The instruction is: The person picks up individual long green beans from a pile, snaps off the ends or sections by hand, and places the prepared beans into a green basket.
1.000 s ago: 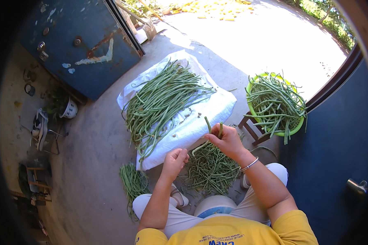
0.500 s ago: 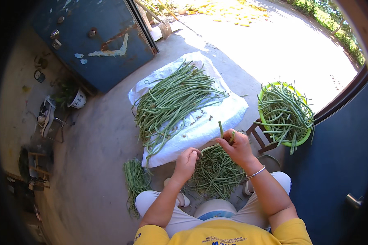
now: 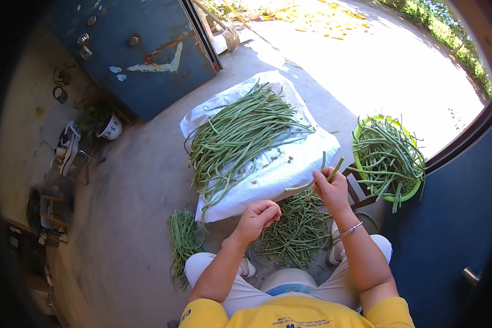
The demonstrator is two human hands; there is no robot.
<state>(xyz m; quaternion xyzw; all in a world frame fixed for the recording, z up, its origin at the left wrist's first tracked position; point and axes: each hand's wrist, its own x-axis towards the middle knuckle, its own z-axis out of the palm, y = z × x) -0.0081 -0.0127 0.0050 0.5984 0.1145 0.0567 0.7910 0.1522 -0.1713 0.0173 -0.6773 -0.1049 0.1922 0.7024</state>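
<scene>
Slender green bean pieces [image 3: 299, 188] are grasped in the right hand [image 3: 332, 189], beside the near right edge of a crumpled white woven sheet [image 3: 281, 174].
They are pinched between thumb and fingers, ends jutting out; were the pinch loosened, some might be dropped onto the tangled green bean heap [image 3: 295, 234] below. The left hand [image 3: 259, 220] is curled, but whether anything is gripped cannot be told. Long green beans [image 3: 240, 131] are spread farther left; at right, a round lime-green basket [image 3: 356, 143] is overfilled, so beans could be spilled if it were knocked. The pieces' middles are hidden by fingers; the basket's brown support is mostly covered.
</scene>
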